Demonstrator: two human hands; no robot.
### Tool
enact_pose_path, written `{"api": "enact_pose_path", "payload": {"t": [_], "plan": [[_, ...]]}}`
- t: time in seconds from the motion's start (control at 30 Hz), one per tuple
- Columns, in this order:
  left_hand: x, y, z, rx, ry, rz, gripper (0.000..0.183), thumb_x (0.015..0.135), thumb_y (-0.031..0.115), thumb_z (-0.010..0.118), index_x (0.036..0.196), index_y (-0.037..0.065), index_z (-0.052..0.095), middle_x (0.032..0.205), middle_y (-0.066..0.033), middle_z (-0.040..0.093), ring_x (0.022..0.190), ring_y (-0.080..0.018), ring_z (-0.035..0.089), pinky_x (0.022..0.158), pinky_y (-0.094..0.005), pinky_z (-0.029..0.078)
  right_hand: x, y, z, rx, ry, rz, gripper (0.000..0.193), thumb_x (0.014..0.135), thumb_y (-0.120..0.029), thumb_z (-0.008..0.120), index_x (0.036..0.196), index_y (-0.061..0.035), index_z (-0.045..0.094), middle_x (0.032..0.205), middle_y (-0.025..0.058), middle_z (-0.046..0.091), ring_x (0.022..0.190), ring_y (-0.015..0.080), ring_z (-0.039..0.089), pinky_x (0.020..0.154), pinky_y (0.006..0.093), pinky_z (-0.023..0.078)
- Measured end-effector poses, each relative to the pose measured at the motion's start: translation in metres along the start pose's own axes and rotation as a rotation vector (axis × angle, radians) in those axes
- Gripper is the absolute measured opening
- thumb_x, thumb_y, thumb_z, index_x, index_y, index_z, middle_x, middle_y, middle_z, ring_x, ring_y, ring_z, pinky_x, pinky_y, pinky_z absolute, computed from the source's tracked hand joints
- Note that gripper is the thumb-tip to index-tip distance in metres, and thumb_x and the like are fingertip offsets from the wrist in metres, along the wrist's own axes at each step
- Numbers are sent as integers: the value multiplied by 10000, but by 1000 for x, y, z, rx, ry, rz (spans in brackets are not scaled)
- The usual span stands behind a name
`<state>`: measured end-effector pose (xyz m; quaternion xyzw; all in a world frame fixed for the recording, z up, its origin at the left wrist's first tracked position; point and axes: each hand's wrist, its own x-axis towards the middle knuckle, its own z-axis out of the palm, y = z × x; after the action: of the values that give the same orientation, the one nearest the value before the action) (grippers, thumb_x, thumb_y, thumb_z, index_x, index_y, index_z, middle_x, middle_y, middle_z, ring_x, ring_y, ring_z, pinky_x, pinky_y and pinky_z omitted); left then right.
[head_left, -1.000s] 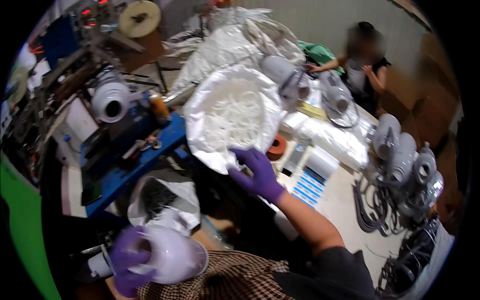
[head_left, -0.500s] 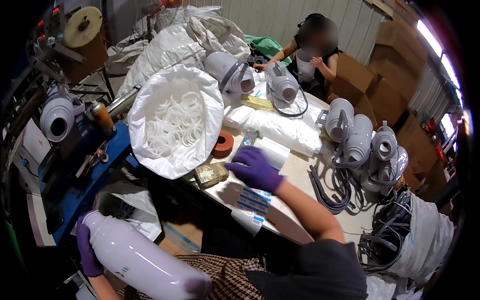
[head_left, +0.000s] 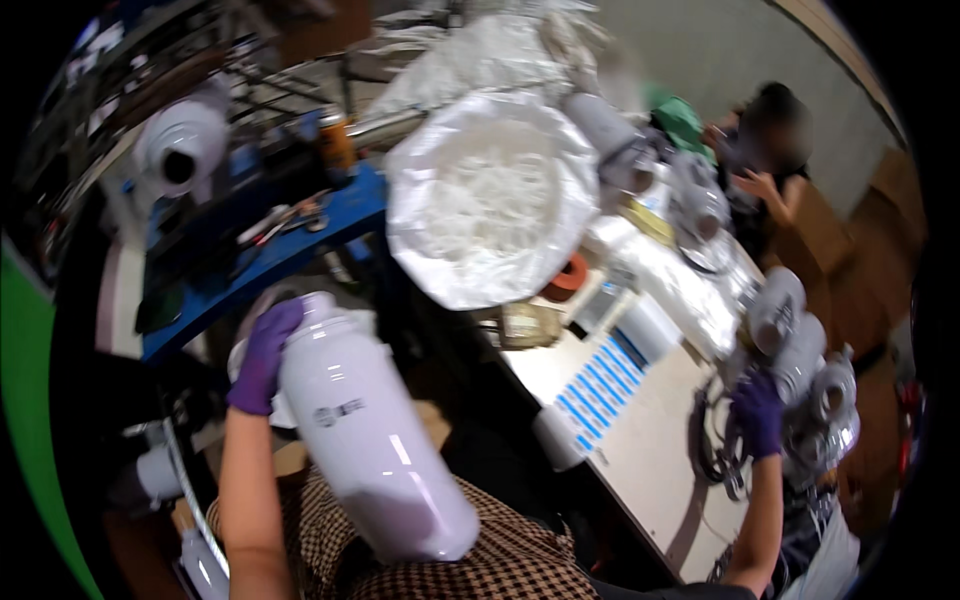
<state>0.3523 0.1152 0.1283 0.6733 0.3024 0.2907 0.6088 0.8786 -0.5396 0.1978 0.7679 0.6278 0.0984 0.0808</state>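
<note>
A glossy light-grey thermos body (head_left: 375, 440) leans across my lap, its narrow neck pointing up and away. My left hand (head_left: 265, 355), in a purple glove, grips it at the neck and shoulder. Far to the right, my purple-gloved right hand (head_left: 757, 415) reaches over the table beside a bundle of grey strap-like handles (head_left: 710, 435). Its fingers are blurred and partly hidden, so any hold on a handle cannot be made out. Just beyond that hand lie several finished-looking grey thermoses (head_left: 798, 350).
A white sack (head_left: 430, 265) of translucent rings stands beyond the table (head_left: 660, 465). A strip of blue labels (head_left: 600, 390), a brown tape roll (head_left: 567, 278) and a yellowish block (head_left: 530, 326) lie on it. Tools rest on a blue bench (head_left: 345, 225). A co-worker (head_left: 765, 150) sits at far right.
My right hand has swung from the label area to the grey handles at the right. The thermos body now stands steeper, still in my left hand. The view has turned left.
</note>
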Motion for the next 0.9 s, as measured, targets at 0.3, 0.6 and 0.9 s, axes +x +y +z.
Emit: {"api": "enact_pose_path", "payload": {"t": [0.3, 0.6, 0.9], "plan": [[-26, 12, 51, -170, 8, 141, 448, 1106, 335, 464, 1372, -4, 588, 1325, -112, 637, 1231, -188, 576, 1105, -344, 424, 161, -4, -12, 1977, 573, 211, 185, 1034, -330, 532, 1010, -160, 600, 841, -20, 534, 758, 123, 556, 726, 283, 439], [-48, 67, 53, -713, -83, 395, 631, 1068, 494, 459, 1420, -27, 513, 1544, -210, 469, 1420, -324, 468, 1209, -453, 355, 417, -387, -101, 2190, 99, 80, 160, 1080, -258, 516, 1059, -103, 549, 680, -55, 390, 544, 67, 374, 627, 228, 455], [-65, 53, 29, -1268, -45, 193, 348, 1020, 151, 538, 1295, -48, 611, 1276, -182, 672, 1215, -273, 632, 1113, -392, 465, 420, -416, -85, 2523, -85, -124, 323, 1056, -152, 543, 1363, -55, 510, 904, -33, 517, 684, 18, 466, 610, 153, 404]]}}
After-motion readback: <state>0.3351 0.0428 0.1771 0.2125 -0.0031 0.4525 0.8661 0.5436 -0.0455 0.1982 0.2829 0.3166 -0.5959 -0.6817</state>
